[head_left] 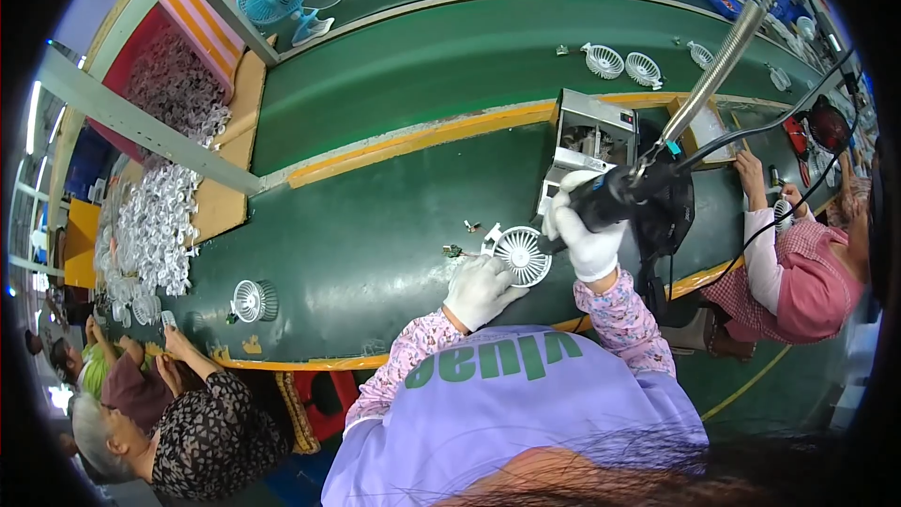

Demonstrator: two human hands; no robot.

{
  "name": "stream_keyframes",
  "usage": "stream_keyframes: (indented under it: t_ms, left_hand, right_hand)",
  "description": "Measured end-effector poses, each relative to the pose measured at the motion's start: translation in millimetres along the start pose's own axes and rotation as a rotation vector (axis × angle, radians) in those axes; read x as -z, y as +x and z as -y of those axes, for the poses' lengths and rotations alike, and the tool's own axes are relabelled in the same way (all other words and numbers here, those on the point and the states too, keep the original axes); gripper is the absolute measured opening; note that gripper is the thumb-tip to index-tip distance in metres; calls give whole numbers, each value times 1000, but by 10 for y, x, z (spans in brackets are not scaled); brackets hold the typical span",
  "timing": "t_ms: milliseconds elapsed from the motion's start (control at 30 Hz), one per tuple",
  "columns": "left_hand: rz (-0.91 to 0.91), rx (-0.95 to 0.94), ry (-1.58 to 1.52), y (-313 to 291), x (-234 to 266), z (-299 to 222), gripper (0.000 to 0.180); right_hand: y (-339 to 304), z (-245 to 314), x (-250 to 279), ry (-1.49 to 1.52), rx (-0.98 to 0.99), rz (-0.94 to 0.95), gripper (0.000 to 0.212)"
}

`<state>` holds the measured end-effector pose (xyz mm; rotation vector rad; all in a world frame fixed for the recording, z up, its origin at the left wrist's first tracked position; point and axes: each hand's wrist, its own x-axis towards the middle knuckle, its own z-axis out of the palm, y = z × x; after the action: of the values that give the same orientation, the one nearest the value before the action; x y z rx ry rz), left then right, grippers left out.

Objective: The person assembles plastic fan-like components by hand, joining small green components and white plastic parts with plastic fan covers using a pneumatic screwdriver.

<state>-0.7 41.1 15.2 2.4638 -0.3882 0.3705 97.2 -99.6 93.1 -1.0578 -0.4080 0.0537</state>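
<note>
A round white fan housing (522,257) with radial slats lies on the green bench in front of me. My left hand (482,292), in a white glove, grips its near left rim. A small circuit board with wires (453,251) sits just left of the housing. My right hand (587,233), gloved too, is wrapped round a black electric screwdriver (605,199) that hangs from a coiled metal spring (721,54). The screwdriver slants down toward the housing's right edge; I cannot make out whether its tip touches.
Beyond my right hand stands a metal screw feeder box (593,131). Another fan housing (251,301) lies to the left, before a heap of white parts (155,235). More housings (603,61) are on the conveyor belt (404,66). Co-workers sit at both sides; a black cable (784,131) crosses at right.
</note>
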Motion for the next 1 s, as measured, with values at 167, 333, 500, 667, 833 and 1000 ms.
stream_keyframes:
  t_ms: [167,333,500,667,833,1000]
  left_hand:
    - [-8,-13,11,15,-1,24,21]
    - [7,-7,2,6,-21,49,22]
    - [15,-13,8,-1,-29,56,21]
    - [8,-11,9,-18,-45,57,21]
    - [5,-19,18,-7,-42,52,22]
    - [18,-26,32,1,-47,53,23]
  right_hand:
    - [-6,-240,-25,-77,-124,-2,28]
    - [28,-264,-35,-68,-127,33,29]
    - [35,-247,-46,-44,-138,69,29]
    - [45,-241,-42,-58,-129,64,30]
    - [53,-292,-24,-52,-180,77,29]
    - [114,-263,66,84,-263,274,29]
